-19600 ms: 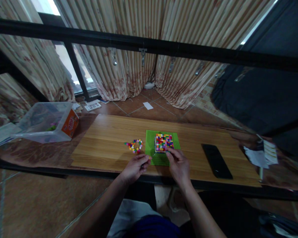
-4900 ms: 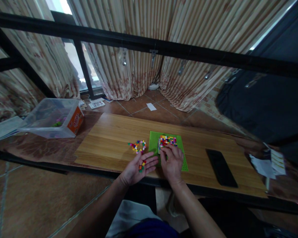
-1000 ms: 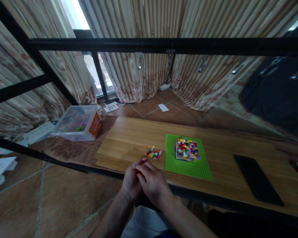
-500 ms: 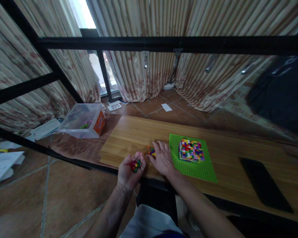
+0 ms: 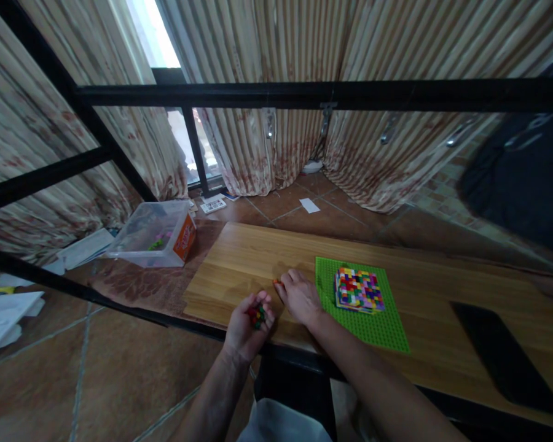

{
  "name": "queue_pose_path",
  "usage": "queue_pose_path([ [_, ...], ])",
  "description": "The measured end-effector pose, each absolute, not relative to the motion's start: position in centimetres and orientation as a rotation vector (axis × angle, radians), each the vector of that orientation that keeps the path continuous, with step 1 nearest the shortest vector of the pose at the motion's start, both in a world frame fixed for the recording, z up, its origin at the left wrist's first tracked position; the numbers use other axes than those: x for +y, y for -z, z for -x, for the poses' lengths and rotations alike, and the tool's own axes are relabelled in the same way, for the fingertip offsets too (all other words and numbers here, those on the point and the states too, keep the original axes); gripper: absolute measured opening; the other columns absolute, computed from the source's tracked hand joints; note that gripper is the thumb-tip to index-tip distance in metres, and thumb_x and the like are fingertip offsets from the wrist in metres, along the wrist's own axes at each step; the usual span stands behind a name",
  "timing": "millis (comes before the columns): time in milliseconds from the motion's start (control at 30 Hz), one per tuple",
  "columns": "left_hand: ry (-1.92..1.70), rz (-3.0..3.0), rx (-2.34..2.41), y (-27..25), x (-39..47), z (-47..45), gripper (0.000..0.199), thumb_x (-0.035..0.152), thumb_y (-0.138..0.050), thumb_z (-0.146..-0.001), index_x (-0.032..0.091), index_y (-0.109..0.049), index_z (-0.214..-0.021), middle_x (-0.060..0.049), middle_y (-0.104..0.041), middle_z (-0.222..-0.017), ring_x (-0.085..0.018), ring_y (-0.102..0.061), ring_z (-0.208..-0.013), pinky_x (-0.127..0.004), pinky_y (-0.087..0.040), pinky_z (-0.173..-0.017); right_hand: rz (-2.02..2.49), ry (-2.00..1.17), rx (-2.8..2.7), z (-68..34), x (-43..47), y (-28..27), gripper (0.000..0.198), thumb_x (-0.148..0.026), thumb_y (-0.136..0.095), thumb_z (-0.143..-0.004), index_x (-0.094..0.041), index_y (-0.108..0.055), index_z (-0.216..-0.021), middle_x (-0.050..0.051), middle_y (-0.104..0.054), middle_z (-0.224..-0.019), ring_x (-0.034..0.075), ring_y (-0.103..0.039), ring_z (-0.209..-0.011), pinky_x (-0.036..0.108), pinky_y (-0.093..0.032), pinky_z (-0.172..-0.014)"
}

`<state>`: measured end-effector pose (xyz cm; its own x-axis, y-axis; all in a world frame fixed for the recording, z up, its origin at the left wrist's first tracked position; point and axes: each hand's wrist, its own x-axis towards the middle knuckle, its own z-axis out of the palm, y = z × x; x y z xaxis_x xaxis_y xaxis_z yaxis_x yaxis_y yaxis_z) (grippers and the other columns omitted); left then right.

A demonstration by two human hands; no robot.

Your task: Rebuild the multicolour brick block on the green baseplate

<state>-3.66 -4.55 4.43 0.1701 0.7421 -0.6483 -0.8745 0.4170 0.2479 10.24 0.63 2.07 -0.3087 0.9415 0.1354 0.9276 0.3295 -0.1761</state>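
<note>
My left hand [image 5: 247, 322] is cupped palm up at the front edge of the wooden tabletop [image 5: 249, 252]. A small heap of red, green and yellow toy bricks [image 5: 258, 316] lies in its palm. To its right, my right hand [image 5: 299, 297] rests low over the tabletop, back up, with the fingers curled in. Orange toy bricks [image 5: 277, 282] show at its thumb and fingertips; whatever else lies under the fingers is hidden. Right of that hand, a green baseplate [image 5: 364, 331] bears a low multicoloured block of stacked bricks [image 5: 358, 290].
A clear plastic box [image 5: 142, 245] with an orange label and some pieces inside stands at the left. A black flat panel [image 5: 504, 356] lies on the right of the tabletop. A dark metal rail [image 5: 267, 95] crosses beyond the table, before curtains [image 5: 299, 49].
My right hand has drawn its fingers in, and the small brick pile beside it is now mostly covered. The left hand stays cupped around its bricks. The view has tilted slightly upward.
</note>
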Motion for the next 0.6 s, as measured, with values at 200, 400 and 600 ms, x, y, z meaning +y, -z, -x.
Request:
queue_pose_path([
  [200,-1.123,0.173,0.801,-4.08,-4.04,3.23,0.016,0.016,-0.049,-0.085,0.009,-0.063,-0.079,-0.006,-0.062,-0.070,-0.007,-0.053,-0.053,-0.019,-0.049,-0.051,1.759,-0.094,-2.422,-9.90,0.62,-2.47,0.022,-0.029,-0.035,-0.095,-0.019,-0.055,-0.094,0.007,-0.059,-0.098,0.019,-0.057,-0.092,0.027,-0.041,-0.071],
  [400,-1.136,0.147,0.841,-4.15,-3.74,2.91,0.013,0.015,-0.052,-0.083,0.009,-0.062,-0.078,-0.006,-0.060,-0.069,-0.006,-0.052,-0.051,-0.018,-0.049,-0.050,1.752,-0.029,-2.365,-9.96,0.58,-2.13,0.020,-0.025,-0.036,-0.093,-0.019,-0.055,-0.090,0.007,-0.060,-0.093,0.020,-0.054,-0.091,0.028,-0.040,-0.075],
  [600,-1.148,0.121,0.849,-4.29,-3.81,2.73,0.014,0.013,-0.051,-0.083,0.008,-0.062,-0.076,-0.005,-0.060,-0.068,-0.006,-0.051,-0.050,-0.018,-0.049,-0.050,1.779,0.016,-2.323,-9.78,0.32,-2.02,0.022,-0.024,-0.035,-0.094,-0.019,-0.055,-0.088,0.007,-0.061,-0.092,0.020,-0.053,-0.090,0.028,-0.041,-0.071],
])
